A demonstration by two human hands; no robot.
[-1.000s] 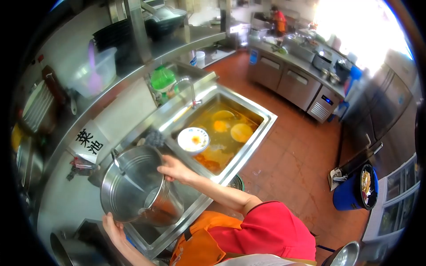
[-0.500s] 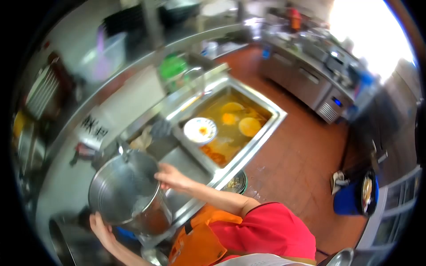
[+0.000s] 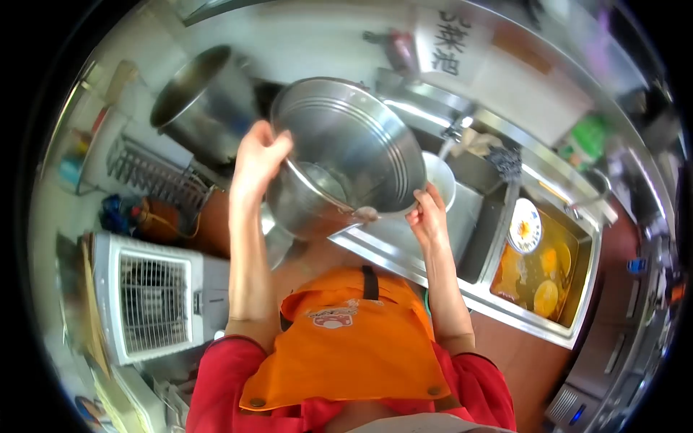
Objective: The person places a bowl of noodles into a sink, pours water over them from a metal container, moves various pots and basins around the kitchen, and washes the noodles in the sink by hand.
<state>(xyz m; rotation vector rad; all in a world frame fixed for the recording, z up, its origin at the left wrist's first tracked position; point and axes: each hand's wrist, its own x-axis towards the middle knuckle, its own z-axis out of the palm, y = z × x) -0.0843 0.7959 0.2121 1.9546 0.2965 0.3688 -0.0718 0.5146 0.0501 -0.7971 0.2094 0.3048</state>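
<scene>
A large stainless steel pot [image 3: 375,137] is held tilted in front of my orange apron, its wide mouth facing up toward me. My left hand [image 3: 261,155] grips the rim on the left, thumb over the edge. On the right side, my right hand [image 3: 429,215] pinches the rim near its lower right. The pot's inside looks bare apart from reflections on its bottom. Just behind its right edge, a white round basin or bowl [image 3: 442,180] shows partly in the sink [image 3: 462,224].
To the right, a second basin [image 3: 588,281] holds yellowish water with dishes, including a patterned white bowl [image 3: 525,225]. Another tall metal pot [image 3: 206,108] stands at the back left. A grey air cooler [image 3: 148,299] is at my left. A faucet [image 3: 451,133] rises behind the sink.
My view and body have turned left, so the sinks now lie to the right. The pot has moved from over the sink's left end to in front of me, both hands still on its rim.
</scene>
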